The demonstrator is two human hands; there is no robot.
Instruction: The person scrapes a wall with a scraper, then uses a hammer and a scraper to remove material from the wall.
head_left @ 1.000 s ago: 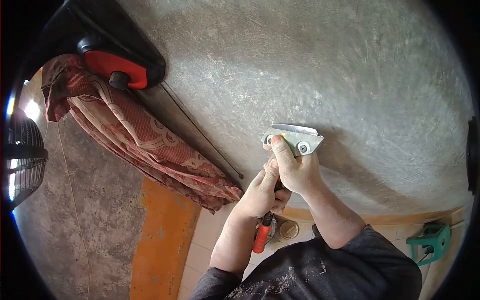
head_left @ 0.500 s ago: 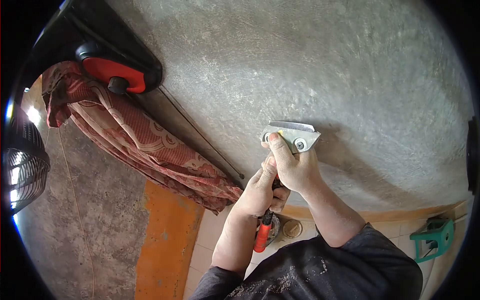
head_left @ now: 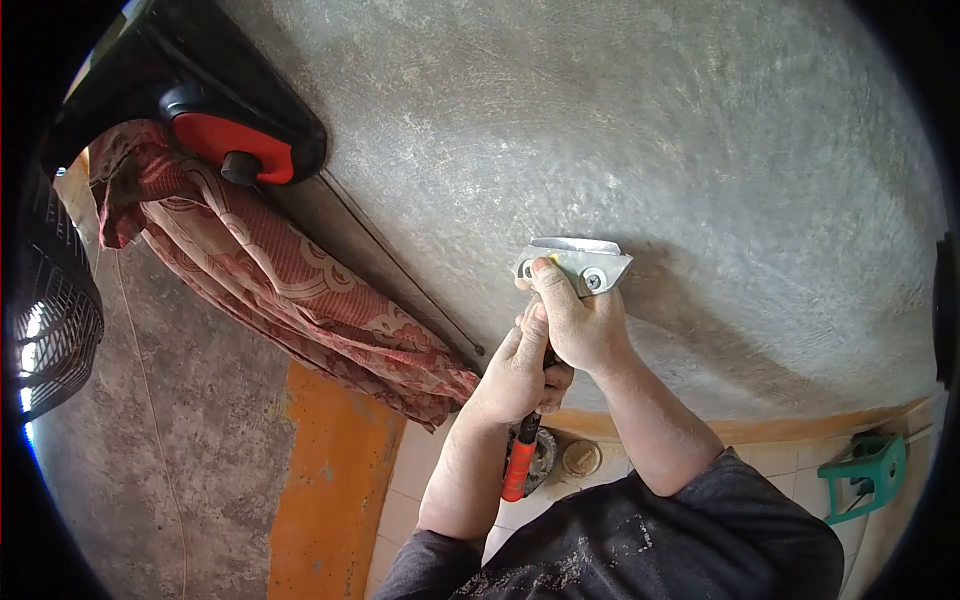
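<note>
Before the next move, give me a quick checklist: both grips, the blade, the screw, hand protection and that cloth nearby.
1. Left hand closed around the handle: ok.
2. Right hand gripping the metal head, thumb on its face: ok.
3. Blade touching the grey wall: cannot tell; this angle hides any contact.
4. Visible screw tight: cannot tell; it is in place, but tightness does not show.
5. Hands gloved: not ok; both are bare.
6. Patterned cloth away from the blade: ok; it is apart, to the left in the picture.
</note>
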